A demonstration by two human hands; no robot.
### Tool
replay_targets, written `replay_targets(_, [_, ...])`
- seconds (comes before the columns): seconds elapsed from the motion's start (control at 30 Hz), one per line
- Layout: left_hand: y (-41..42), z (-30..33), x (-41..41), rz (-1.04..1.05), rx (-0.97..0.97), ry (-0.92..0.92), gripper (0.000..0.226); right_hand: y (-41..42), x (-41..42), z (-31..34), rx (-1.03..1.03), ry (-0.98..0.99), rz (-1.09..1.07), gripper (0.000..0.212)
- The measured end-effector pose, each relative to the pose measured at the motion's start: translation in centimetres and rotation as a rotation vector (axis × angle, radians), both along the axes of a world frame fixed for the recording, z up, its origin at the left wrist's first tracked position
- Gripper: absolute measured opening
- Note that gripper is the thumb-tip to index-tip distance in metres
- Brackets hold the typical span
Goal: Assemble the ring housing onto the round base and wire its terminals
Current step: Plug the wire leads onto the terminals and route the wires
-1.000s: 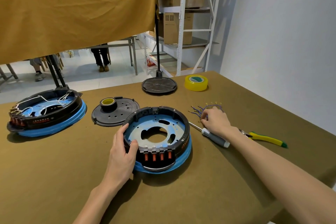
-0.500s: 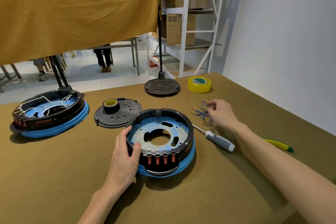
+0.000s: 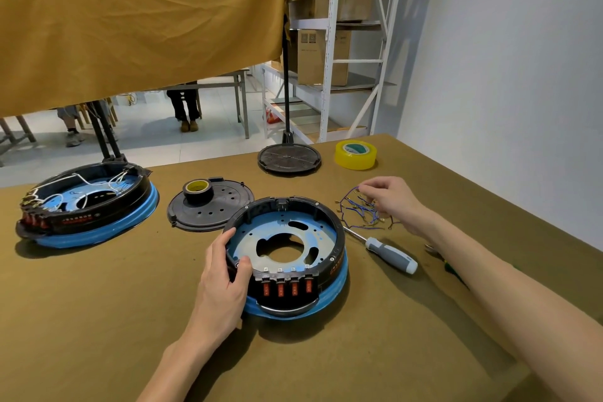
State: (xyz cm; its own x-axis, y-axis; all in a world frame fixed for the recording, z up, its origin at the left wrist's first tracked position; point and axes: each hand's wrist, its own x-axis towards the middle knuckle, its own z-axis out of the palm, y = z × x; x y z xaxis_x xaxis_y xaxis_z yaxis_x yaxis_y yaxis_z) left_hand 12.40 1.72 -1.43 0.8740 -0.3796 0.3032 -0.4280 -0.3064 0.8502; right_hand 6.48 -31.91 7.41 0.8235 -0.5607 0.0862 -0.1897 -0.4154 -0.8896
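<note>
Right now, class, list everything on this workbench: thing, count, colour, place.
ring housing on base: 1, black on blue, table centre
wired unit: 1, black on blue with white wires, far left
round cover: 1, black, behind centre unit
black tape roll: 1, on that cover
round stand foot: 1, black, table's far edge
yellow tape roll: 1, far right
wire bundle: 1, blue, right of centre
screwdriver: 1, grey handle, right of housing
left hand: grips housing rim
right hand: pinches the wires
</note>
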Motion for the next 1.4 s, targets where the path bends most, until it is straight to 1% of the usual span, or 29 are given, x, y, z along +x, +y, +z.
replay_targets(0.07, [0.0,0.1,0.0,-0.002,0.0,0.004,0.063,0.4,0.1,0.3,0.033,0.017,-0.004,0.015])
replay_targets(0.1, [0.1,0.1,0.0,-0.005,0.004,0.002,0.06,0.5,0.1,0.5,0.069,0.001,-0.01,0.015])
replay_targets(0.13, [0.1,0.1,0.0,-0.006,0.007,0.001,0.056,0.6,0.2,0.8,0.139,-0.035,-0.017,0.016])
replay_targets(0.2, [0.1,0.2,-0.1,-0.003,0.009,-0.002,0.052,0.7,0.3,1.4,0.358,-0.126,-0.023,0.018])
replay_targets(0.27, [0.0,0.3,-0.1,0.002,0.011,0.006,0.054,0.8,0.2,2.0,0.56,-0.189,0.011,0.019])
replay_targets(0.33, [-0.1,0.3,0.0,0.004,-0.008,0.059,0.059,0.9,0.0,2.3,0.676,-0.212,0.062,0.019])
replay_targets(0.4, [-0.2,0.1,0.3,0.022,-0.057,0.133,0.06,1.2,-0.2,2.4,0.739,-0.223,0.089,0.018])
replay_targets(0.43, [-0.2,0.1,0.5,0.032,-0.078,0.153,0.056,1.4,-0.3,2.4,0.767,-0.228,0.097,0.018])
replay_targets(0.5, [0.1,0.2,0.9,0.042,-0.097,0.154,0.046,1.8,-0.4,2.4,0.822,-0.237,0.11,0.018])
replay_targets(0.53, [0.3,0.3,1.2,0.054,-0.085,0.141,0.045,2.1,-0.5,2.4,0.841,-0.236,0.115,0.018])
replay_targets(0.6, [0.8,0.8,2.2,0.089,-0.038,0.119,0.049,2.7,-0.7,2.4,0.86,-0.224,0.131,0.017])
replay_targets(0.67, [1.3,1.5,3.3,0.082,-0.011,0.14,0.049,3.4,-1.0,2.4,0.873,-0.207,0.165,0.016])
replay_targets(0.77, [1.8,2.2,3.8,0.062,-0.025,0.185,0.049,4.1,-1.6,2.6,0.85,-0.169,0.228,0.017])
replay_targets(0.87, [1.5,2.1,2.4,0.138,-0.123,0.229,0.049,4.9,-2.2,2.7,0.763,-0.125,0.31,0.015])
replay_targets(1.0, [0.8,1.8,0.8,0.11,-0.107,0.206,0.06,6.6,-2.8,2.7,0.55,-0.098,0.466,0.013])
replay_targets(1.07, [1.3,2.3,1.4,0.065,-0.095,0.199,0.06,7.8,-3.2,2.6,0.318,-0.051,0.529,0.014])
replay_targets(1.17, [2.4,3.2,2.6,-0.144,-0.011,0.232,0.06,10.0,-3.9,2.2,-0.159,0.058,0.658,0.01])
replay_targets(1.27, [3.0,3.6,3.2,-0.304,0.054,0.289,0.059,11.7,-4.8,1.2,-0.58,0.158,0.754,0.013])
replay_targets(1.33, [2.9,3.6,3.3,-0.337,0.051,0.305,0.056,12.5,-5.2,0.6,-0.747,0.163,0.787,0.019])
replay_targets(1.4, [2.6,3.1,3.0,-0.311,-0.033,0.343,0.047,13.0,-5.4,0.7,-0.816,0.134,0.758,0.022])
